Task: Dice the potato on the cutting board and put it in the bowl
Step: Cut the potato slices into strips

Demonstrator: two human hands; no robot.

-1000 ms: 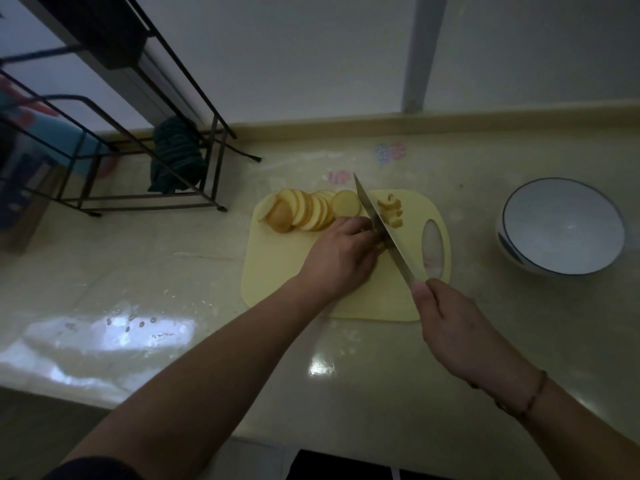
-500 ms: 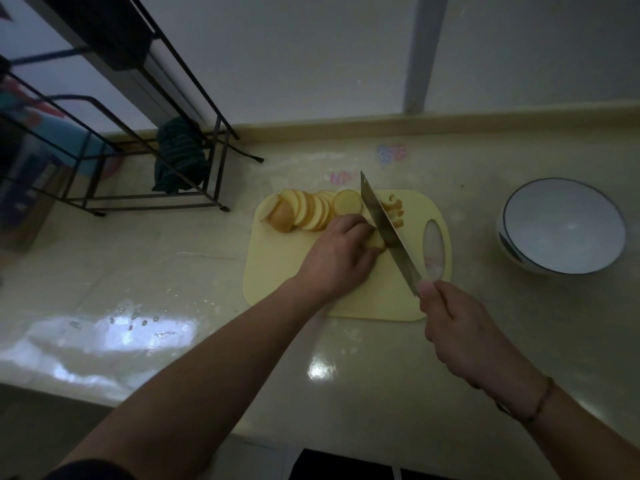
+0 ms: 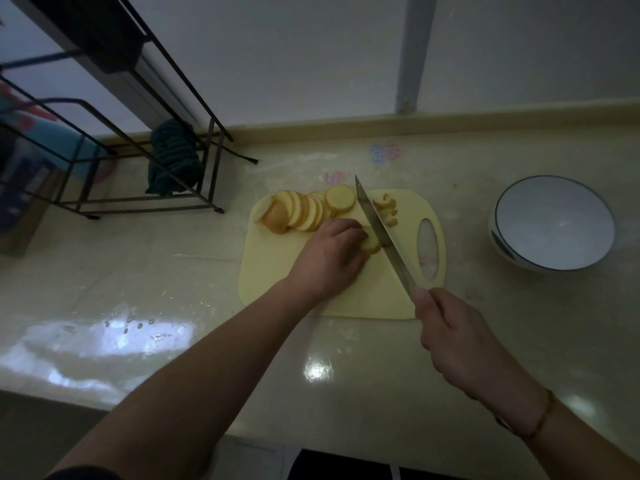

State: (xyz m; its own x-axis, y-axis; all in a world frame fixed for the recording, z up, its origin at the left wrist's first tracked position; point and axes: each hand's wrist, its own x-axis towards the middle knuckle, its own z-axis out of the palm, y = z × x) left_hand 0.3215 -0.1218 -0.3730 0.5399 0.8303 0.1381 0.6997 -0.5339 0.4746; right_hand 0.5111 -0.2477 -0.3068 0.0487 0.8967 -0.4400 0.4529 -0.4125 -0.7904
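Potato slices (image 3: 304,211) lie fanned along the far edge of the board (image 3: 346,292), which sits mid-counter (image 3: 173,271). Left hand (image 3: 329,254) curls its fingers over a small stack of slices (image 3: 370,242) near the board's middle, pinning it down. Right hand (image 3: 453,337) grips the handle of a knife (image 3: 381,230) at the board's near right corner; the blade runs toward the far edge and stands against the right side of the held stack. A few cut pieces (image 3: 388,209) lie just right of the blade. The bowl (image 3: 554,223) sits well apart by the counter's right edge. A wire rack (image 3: 138,150) with a dark cloth (image 3: 173,161) stands at the far left.
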